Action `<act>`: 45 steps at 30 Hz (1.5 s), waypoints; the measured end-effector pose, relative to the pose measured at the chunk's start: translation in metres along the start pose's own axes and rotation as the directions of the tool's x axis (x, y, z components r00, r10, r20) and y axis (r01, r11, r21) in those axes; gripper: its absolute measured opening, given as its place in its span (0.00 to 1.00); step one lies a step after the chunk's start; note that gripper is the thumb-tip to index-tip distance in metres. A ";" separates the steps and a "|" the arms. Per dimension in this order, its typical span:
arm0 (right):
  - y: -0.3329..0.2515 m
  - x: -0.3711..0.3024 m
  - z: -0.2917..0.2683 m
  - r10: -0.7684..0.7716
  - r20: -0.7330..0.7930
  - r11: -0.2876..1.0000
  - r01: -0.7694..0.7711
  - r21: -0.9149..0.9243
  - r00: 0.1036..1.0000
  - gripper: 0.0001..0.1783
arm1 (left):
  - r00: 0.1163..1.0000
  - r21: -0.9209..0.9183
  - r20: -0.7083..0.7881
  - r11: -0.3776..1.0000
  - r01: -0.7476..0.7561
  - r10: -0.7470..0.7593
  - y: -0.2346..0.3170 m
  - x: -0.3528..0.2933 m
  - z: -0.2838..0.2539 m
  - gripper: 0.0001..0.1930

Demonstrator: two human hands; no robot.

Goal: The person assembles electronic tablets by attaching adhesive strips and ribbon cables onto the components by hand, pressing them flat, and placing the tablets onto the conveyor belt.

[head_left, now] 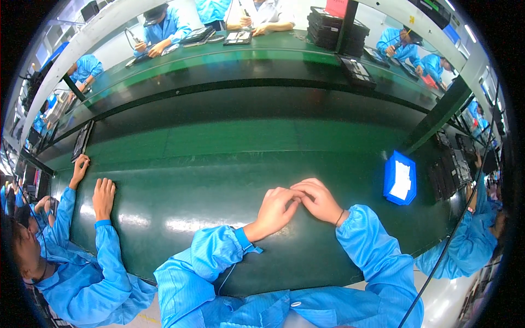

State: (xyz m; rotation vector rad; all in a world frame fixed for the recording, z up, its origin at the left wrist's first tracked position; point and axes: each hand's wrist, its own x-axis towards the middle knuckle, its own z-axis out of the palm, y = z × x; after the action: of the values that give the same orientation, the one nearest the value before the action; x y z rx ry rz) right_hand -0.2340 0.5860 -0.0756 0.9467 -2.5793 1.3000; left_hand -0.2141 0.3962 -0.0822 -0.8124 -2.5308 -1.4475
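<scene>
Your left hand (273, 210) and right hand (319, 203) meet at the fingertips near the middle of the frame, over the green surface (219, 191). The fingers of each are loosely curled, the gap narrow; you show no held part, though I cannot tell whether something tiny sits between them. I judge this a pause between handling steps; taking up any part would call for parting your hands and widening one.

The nearest loose thing is the blue bin (389, 177), right of centre, with white slips (402, 179) inside. Beyond it, a dark post (437, 117) and stacked dark trays (449, 172) could limit a reach to the right. At the left, a co-worker's hand (81, 167) is by a dark flat unit (82, 140). Your blue wrist strap (241, 239) could snag, as its cord hangs by your left sleeve.
</scene>
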 end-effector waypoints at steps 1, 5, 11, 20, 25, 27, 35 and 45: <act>0.000 0.000 0.000 -0.002 0.003 1.000 0.002 0.000 1.000 0.16 | 1.000 0.000 0.000 1.000 0.000 0.000 0.000 0.000 0.000 0.10; 0.000 -0.002 -0.001 -0.004 -0.003 1.000 0.004 -0.009 1.000 0.16 | 1.000 0.002 -0.002 1.000 -0.007 0.007 0.001 -0.001 0.001 0.10; -0.043 0.014 -0.016 -0.028 -0.105 0.998 0.034 0.054 0.994 0.18 | 0.999 0.000 -0.003 0.999 0.053 -0.053 -0.003 -0.001 0.003 0.14; -0.253 0.048 -0.032 -0.666 -0.037 0.654 0.607 0.452 0.745 0.13 | 0.999 -0.011 0.033 1.000 0.008 -0.007 -0.001 0.001 -0.002 0.10; -0.266 0.054 -0.052 -0.630 -0.027 0.642 0.540 0.544 0.776 0.08 | 0.999 0.011 0.039 1.000 0.011 -0.011 -0.001 0.001 0.002 0.10; -0.262 0.048 -0.050 -0.637 0.000 0.637 0.527 0.563 0.771 0.09 | 0.998 0.020 0.048 0.999 -0.042 0.041 -0.002 0.000 0.003 0.10; -0.257 0.042 -0.075 -0.570 0.111 0.736 0.446 0.509 0.814 0.12 | 0.999 0.001 0.037 0.999 -0.040 0.040 -0.001 0.002 0.000 0.10; -0.164 0.019 -0.033 -0.714 0.112 0.688 0.723 -0.066 0.691 0.08 | 0.999 -0.012 0.030 1.000 -0.025 0.025 -0.004 0.001 0.003 0.10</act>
State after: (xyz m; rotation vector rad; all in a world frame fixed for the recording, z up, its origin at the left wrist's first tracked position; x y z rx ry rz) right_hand -0.1618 0.5293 0.0656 1.7662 -1.9052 0.8829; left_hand -0.2165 0.3975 -0.0859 -0.8706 -2.5267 -1.4546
